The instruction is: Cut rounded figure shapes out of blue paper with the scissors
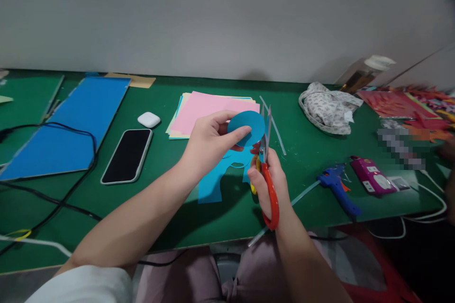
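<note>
You're prob. trimming the blue circle [246, 121], L hand [212, 141] pinching it, R hand [279, 178] gripping scissors [266, 173] at its 3 o'clock, prob. needing slow turns.

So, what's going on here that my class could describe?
A person sits at a green table, left hand holding a blue paper disc. The right hand holds red-handled scissors, the blades beside the disc's edge. Cut blue paper lies on the table below, with a stack of coloured sheets beyond it.

dim, soft light; wall [213, 23] faintly shadowed; upper right corner dark.
</note>
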Motion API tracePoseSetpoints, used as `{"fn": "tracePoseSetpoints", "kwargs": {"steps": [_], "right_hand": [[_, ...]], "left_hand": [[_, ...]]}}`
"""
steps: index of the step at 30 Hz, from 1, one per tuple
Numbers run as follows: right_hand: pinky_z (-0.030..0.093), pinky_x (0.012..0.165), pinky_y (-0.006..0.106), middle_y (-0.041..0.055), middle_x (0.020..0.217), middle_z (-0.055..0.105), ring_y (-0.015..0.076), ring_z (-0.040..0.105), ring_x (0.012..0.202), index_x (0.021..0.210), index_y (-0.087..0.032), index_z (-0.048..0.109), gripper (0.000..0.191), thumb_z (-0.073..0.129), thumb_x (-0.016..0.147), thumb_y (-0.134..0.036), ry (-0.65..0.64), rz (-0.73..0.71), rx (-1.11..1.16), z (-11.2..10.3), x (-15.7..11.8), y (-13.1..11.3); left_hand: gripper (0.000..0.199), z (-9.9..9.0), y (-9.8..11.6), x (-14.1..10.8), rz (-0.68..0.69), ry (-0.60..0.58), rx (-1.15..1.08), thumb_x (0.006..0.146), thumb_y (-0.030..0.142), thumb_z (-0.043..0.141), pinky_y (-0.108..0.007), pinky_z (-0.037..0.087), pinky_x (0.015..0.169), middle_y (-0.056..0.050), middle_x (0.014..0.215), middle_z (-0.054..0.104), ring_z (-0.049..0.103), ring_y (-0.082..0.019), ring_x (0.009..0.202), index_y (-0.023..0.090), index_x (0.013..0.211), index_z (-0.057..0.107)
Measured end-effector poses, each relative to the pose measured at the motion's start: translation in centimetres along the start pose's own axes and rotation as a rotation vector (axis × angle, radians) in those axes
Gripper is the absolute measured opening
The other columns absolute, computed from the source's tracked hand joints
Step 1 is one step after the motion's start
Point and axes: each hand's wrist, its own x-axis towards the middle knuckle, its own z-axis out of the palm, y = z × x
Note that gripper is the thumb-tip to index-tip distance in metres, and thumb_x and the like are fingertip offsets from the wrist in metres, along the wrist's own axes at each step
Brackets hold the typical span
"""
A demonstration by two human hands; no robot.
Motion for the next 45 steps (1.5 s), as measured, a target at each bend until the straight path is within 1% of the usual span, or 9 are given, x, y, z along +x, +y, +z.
{"fn": "tracePoseSetpoints", "kwargs": {"steps": [3,12,16,21,25,31,35,40,45], "right_hand": [[0.049,0.070,0.033,0.0099,0.113,0.060,0.0190,0.057,0.085,0.120,-0.023,0.053,0.058,0.056,0.082,-0.067,-0.006,-0.011,-0.007,0.02,-0.01,-0.06],[0.050,0.069,0.034,0.0092,0.110,0.061,0.0172,0.056,0.077,0.118,-0.023,0.055,0.053,0.057,0.083,-0.063,-0.013,-0.014,-0.029,-0.09,0.03,-0.25],[0.050,0.067,0.033,0.0084,0.107,0.062,0.0171,0.056,0.077,0.115,-0.023,0.057,0.051,0.056,0.084,-0.063,0.002,-0.021,-0.035,-0.09,0.04,-0.32],[0.049,0.066,0.031,0.0079,0.108,0.061,0.0152,0.056,0.074,0.115,-0.022,0.056,0.054,0.056,0.083,-0.066,-0.013,-0.008,-0.033,-0.17,0.02,-0.27],[0.050,0.068,0.031,0.0086,0.110,0.061,0.0157,0.057,0.076,0.115,-0.022,0.056,0.054,0.056,0.084,-0.066,-0.022,-0.002,-0.034,-0.18,0.02,-0.26],[0.052,0.070,0.033,0.0078,0.108,0.062,0.0157,0.058,0.075,0.116,-0.024,0.057,0.051,0.056,0.084,-0.064,-0.007,-0.027,-0.046,-0.24,0.10,0.06],[0.053,0.068,0.032,0.0078,0.107,0.062,0.0147,0.057,0.072,0.117,-0.023,0.057,0.049,0.058,0.085,-0.061,-0.055,-0.035,-0.056,-0.40,0.19,0.20],[0.052,0.067,0.031,0.0068,0.105,0.061,0.0136,0.055,0.069,0.115,-0.023,0.057,0.048,0.056,0.086,-0.061,-0.035,-0.025,-0.052,-0.43,0.14,0.31],[0.052,0.066,0.030,0.0056,0.101,0.059,0.0126,0.055,0.068,0.117,-0.022,0.057,0.045,0.058,0.087,-0.056,-0.098,-0.031,-0.060,-0.76,0.21,0.65]], "left_hand": [[0.031,-0.05,0.03,0.02,0.012,0.005,-0.013,0.074,0.035,0.075,-0.021,0.058,0.054,-0.002,0.083,0.074,0.070,-0.015,0.068,0.017,0.099,0.071],[0.033,-0.24,0.18,0.21,0.017,0.031,0.014,0.073,0.036,0.076,-0.023,0.059,0.053,-0.002,0.080,0.073,0.070,-0.016,0.067,0.016,0.098,0.071],[0.032,-0.24,0.20,0.22,0.026,0.036,0.023,0.074,0.036,0.075,-0.023,0.059,0.053,-0.003,0.081,0.073,0.070,-0.016,0.068,0.016,0.098,0.071],[0.032,-0.26,0.20,0.28,0.027,0.030,0.011,0.074,0.036,0.075,-0.023,0.059,0.053,-0.003,0.081,0.073,0.070,-0.017,0.069,0.016,0.098,0.071],[0.031,-0.29,0.22,0.24,0.035,0.033,0.007,0.074,0.036,0.075,-0.023,0.059,0.054,-0.003,0.081,0.073,0.070,-0.017,0.069,0.016,0.097,0.071],[0.034,-0.39,0.18,0.28,0.049,0.049,0.025,0.075,0.037,0.074,-0.023,0.059,0.053,-0.004,0.085,0.074,0.070,-0.017,0.071,0.016,0.102,0.071],[0.035,-0.42,0.28,0.33,0.052,0.057,0.045,0.075,0.037,0.074,-0.023,0.059,0.053,-0.004,0.086,0.074,0.071,-0.018,0.072,0.016,0.103,0.071],[0.036,-0.48,0.28,0.38,0.061,0.059,0.052,0.075,0.038,0.074,-0.023,0.059,0.053,-0.004,0.084,0.074,0.070,-0.017,0.070,0.016,0.104,0.071],[0.037,-0.59,0.21,0.40,0.076,0.069,0.049,0.074,0.039,0.074,-0.023,0.059,0.053,-0.003,0.085,0.073,0.070,-0.016,0.070,0.017,0.103,0.071]]}}
